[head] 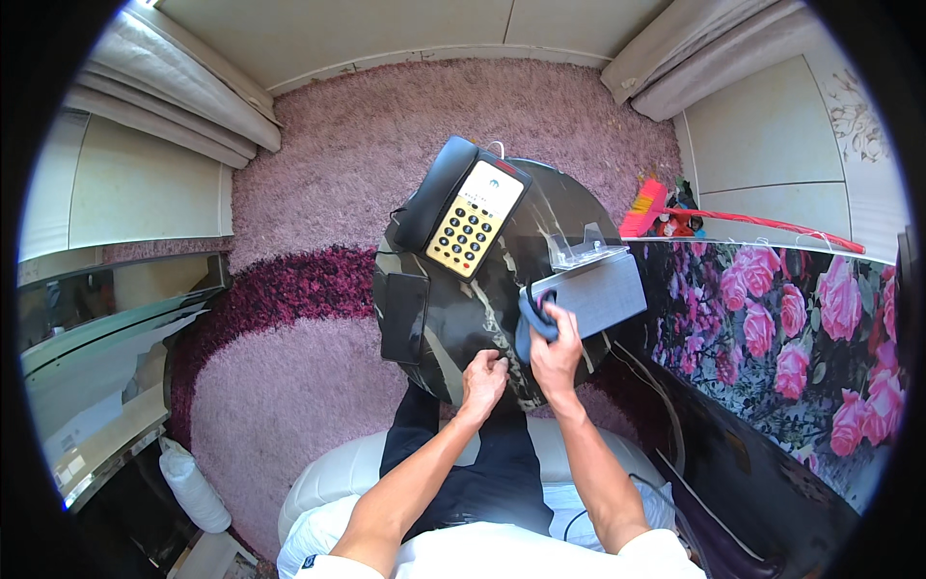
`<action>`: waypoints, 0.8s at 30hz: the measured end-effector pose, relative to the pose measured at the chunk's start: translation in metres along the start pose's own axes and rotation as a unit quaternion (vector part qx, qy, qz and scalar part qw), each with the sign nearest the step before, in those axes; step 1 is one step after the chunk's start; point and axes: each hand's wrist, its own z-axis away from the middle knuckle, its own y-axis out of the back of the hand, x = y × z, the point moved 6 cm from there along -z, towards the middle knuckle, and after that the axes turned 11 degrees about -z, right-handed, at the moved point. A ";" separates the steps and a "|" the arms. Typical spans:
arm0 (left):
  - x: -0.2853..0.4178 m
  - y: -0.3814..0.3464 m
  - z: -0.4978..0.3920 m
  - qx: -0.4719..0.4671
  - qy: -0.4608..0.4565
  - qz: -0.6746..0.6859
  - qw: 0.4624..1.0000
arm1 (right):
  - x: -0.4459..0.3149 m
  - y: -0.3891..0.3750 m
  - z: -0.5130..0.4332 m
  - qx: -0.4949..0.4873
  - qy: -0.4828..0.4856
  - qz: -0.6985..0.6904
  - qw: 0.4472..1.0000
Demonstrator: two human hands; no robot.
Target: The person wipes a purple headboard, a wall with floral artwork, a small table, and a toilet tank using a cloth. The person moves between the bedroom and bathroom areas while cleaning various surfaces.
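Observation:
My right hand point(558, 356) grips a folded blue-grey cloth point(527, 334) with dark edging, held over the right front part of a round, dark marble-patterned table point(452, 315). The cloth overlaps the left end of a grey box point(597, 295). Close to the table's front edge is my left hand point(484, 382), its fingers curled in and nothing visible in them. A black corded desk telephone point(474, 221) with a pale yellow keypad face sits at the table's back left. On the left side lies a black smartphone point(405, 317), its screen dark.
A clear plastic stand point(587, 250) is at the grey box's back edge. Right of the table runs a rose-printed surface point(778, 326), with a red broom point(731, 215) behind it. Pink shaggy carpet point(311, 174) surrounds the table. A white cable point(496, 147) rises behind the telephone.

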 end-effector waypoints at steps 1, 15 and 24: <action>-0.001 0.010 0.000 0.004 -0.013 0.007 1.000 | -0.002 -0.014 -0.015 0.006 0.029 0.026 0.999; -0.056 0.097 0.025 0.033 0.000 0.049 0.998 | 0.004 -0.128 0.044 -0.140 0.093 0.160 0.973; -0.073 0.176 0.014 0.170 0.029 0.111 0.979 | 0.000 -0.143 0.022 -0.032 0.091 0.144 0.985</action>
